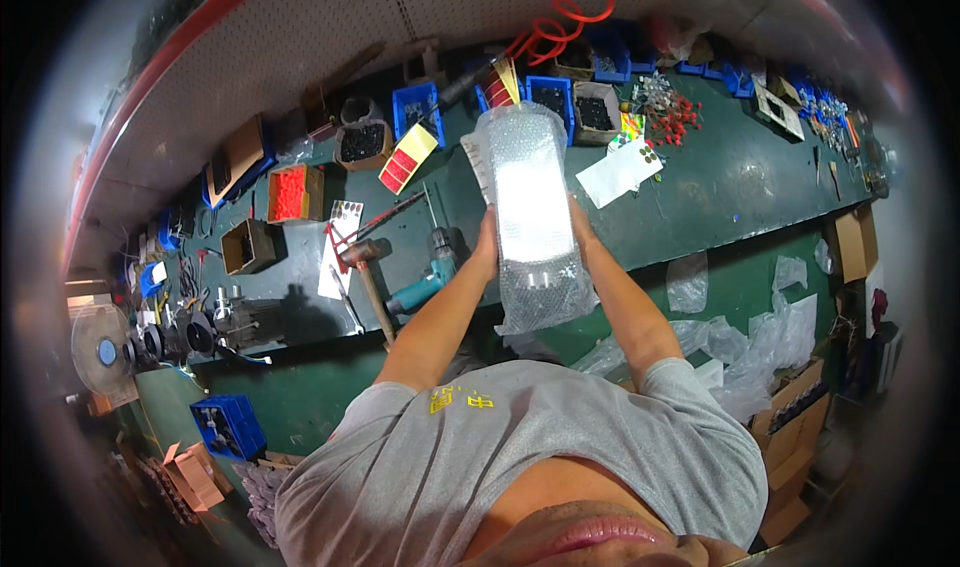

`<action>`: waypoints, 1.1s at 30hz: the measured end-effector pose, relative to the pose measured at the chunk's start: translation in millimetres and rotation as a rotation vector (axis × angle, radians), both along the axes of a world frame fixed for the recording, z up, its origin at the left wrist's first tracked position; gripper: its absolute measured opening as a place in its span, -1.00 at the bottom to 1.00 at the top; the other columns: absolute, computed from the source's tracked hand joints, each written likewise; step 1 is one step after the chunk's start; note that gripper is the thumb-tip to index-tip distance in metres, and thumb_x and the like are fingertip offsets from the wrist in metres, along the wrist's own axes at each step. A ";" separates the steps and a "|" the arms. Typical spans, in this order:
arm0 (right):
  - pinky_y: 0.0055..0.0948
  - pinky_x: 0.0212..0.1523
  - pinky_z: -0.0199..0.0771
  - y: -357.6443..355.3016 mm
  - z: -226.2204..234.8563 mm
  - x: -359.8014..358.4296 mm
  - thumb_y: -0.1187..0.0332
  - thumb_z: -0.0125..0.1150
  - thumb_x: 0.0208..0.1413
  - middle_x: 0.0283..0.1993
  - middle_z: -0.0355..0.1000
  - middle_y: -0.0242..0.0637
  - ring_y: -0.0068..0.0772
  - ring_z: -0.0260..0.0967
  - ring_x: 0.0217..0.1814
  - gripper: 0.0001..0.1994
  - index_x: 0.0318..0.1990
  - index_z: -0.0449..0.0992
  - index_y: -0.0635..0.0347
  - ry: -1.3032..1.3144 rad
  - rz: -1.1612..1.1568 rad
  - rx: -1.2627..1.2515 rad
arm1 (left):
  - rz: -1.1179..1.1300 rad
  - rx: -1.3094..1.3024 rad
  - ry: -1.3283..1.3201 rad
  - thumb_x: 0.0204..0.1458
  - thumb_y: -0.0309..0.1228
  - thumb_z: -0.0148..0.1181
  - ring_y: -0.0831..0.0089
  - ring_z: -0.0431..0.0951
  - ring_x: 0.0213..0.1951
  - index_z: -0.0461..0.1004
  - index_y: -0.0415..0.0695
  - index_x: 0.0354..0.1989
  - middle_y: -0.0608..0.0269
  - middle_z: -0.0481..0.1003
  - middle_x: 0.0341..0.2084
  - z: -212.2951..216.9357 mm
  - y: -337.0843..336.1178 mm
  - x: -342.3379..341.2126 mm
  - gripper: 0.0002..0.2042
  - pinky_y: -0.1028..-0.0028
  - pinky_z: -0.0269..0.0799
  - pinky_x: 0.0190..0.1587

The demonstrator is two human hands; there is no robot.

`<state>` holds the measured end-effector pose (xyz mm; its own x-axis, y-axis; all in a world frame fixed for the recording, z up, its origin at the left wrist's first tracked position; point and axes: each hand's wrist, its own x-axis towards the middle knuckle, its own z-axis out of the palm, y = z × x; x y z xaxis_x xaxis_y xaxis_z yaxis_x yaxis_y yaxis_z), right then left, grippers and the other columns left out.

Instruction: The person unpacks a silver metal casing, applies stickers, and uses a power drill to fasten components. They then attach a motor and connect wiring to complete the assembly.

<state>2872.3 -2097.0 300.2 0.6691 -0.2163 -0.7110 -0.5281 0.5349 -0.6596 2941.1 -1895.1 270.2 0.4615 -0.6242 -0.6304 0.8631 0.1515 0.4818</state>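
In front of me, over the green workbench (700, 197), a long package in clear bubble wrap (533, 192) is held up between both hands. A bright white glare covers its middle, so I cannot tell what is inside. My left hand (488, 239) grips its left side, and my right hand (580, 223) grips the right side. Most of the fingers are hidden behind the package. The wrap's loose lower end (545, 312) hangs past the bench's front edge. A teal power drill (425, 279) lies left of my left hand, with a hammer (368, 272) beyond it.
Blue bins (417, 107) and boxes of small parts line the bench's back. White sheets (620, 172) and a wrench (350, 309) lie on top. A coiled red hose (570, 27) hangs above. A fan (105, 352) stands at left; clear plastic wrap (760, 357) is heaped below right.
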 end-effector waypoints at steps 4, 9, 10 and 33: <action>-0.17 0.26 0.39 27.3 7.1 -11.1 -0.21 -0.17 0.37 0.36 0.34 -0.03 -0.06 0.38 0.31 -0.25 0.41 0.27 0.28 -0.011 -0.023 0.078 | 0.044 -0.016 0.059 0.31 0.26 -0.37 0.10 0.42 0.24 0.19 -0.12 0.44 0.02 0.37 0.28 -3.5 17.0 -8.3 -0.24 0.14 0.36 0.26; -0.29 0.35 0.29 75.5 3.1 -25.2 -0.09 -0.24 0.42 0.33 0.37 -0.15 -0.18 0.34 0.33 -0.35 0.42 0.23 0.24 -0.088 -0.077 0.115 | 0.065 -0.089 0.181 0.31 0.27 -0.35 0.07 0.44 0.21 0.25 -0.10 0.41 0.08 0.39 0.27 6.7 64.5 -11.1 -0.25 0.16 0.37 0.26; -0.29 0.33 0.31 81.8 1.4 -25.6 -0.06 -0.25 0.43 0.31 0.38 -0.14 -0.18 0.35 0.32 -0.36 0.41 0.24 0.26 -0.153 -0.109 0.092 | 0.049 -0.074 0.130 0.31 0.27 -0.36 0.08 0.44 0.20 0.25 -0.10 0.41 0.08 0.40 0.27 10.9 66.0 -13.0 -0.24 0.16 0.38 0.25; -0.23 0.47 0.10 135.1 54.6 -174.7 0.18 0.64 -0.21 0.44 0.19 0.00 -0.13 0.14 0.48 0.16 0.51 -0.03 0.31 -0.040 0.149 -0.304 | -0.338 0.536 -1.239 0.14 -0.13 0.27 0.26 0.65 -0.14 0.62 -0.26 -0.03 0.00 0.66 -0.20 36.1 -0.8 256.8 -0.58 0.34 0.49 -0.03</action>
